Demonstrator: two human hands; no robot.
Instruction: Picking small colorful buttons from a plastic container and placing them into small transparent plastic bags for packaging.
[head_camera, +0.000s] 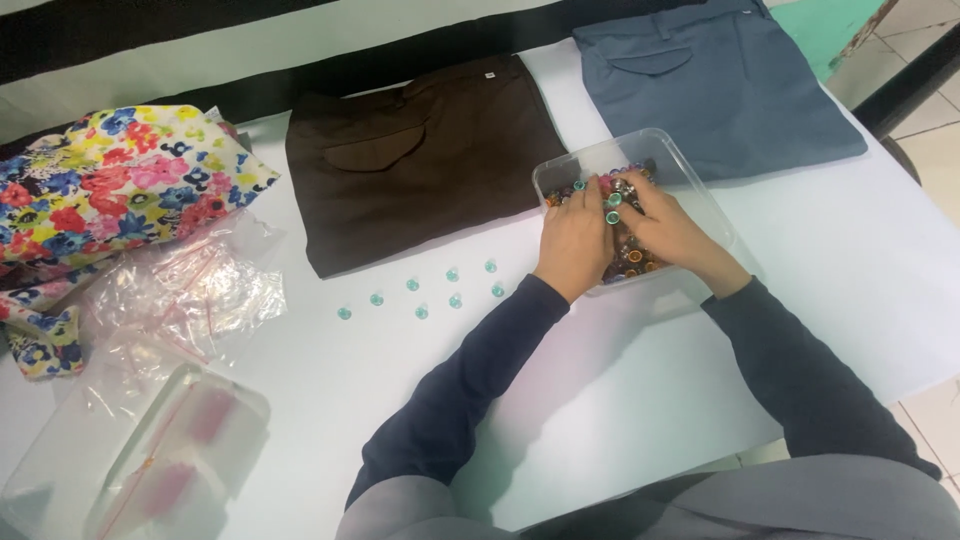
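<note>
- Leftmost, at about nine o'clock on the white table (600, 400), lies a folded floral cloth in red, blue and yellow (110, 180), with a heap of small clear zip bags (190, 290) just below it and a clear plastic lidded box (150, 460) at seven o'clock.
- At twelve o'clock rest folded dark brown trousers (420, 160); beneath them sit eight small teal-capped beads (420, 292) in two loose rows, apart from everything else.
- Right of centre, the left hand (575, 240) dips its curled fingers into a clear rectangular plastic tub (690, 190) of mixed coloured beads (632, 258), pinching one teal bead at its fingertips.
- The right hand (670, 225) is buried in the same beads, fingers bent; whether it grips any, I cannot tell.
- At one o'clock lie folded grey-blue trousers (720, 90), touching the tub's far edge.
- Risk, as I judge it: the tub is light and both hands press inside, so a tug could tip it and scatter beads; a sleeve could also sweep the sorted teal beads off their rows.
</note>
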